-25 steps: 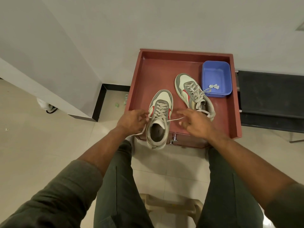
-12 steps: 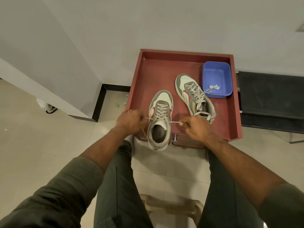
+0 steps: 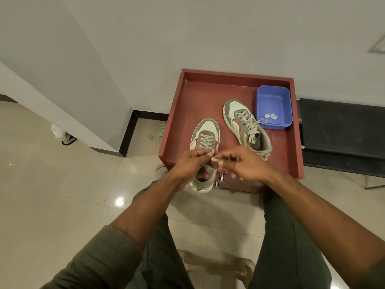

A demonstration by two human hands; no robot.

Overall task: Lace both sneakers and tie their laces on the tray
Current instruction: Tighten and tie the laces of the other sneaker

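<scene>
Two grey, cream and red sneakers lie on a red-brown tray [image 3: 208,90]. The near sneaker [image 3: 205,133] hangs its heel over the tray's front edge. Above its tongue, my left hand [image 3: 192,161] and my right hand [image 3: 241,163] meet, each pinching a part of its pale lace [image 3: 214,158], which curls between the fingertips. My hands hide the sneaker's opening and upper eyelets. The far sneaker [image 3: 245,126] lies angled to the right, laced, with its lace end trailing into a blue tub.
A blue plastic tub [image 3: 273,107] with a small white scrap sits in the tray's right back corner. A dark bench [image 3: 341,138] stands to the right. White walls stand behind and to the left. A beige stool shows between my knees.
My hands had drawn the lace ends apart to either side of the near sneaker; now they have come together over its tongue, with the lace curled between the fingertips.
</scene>
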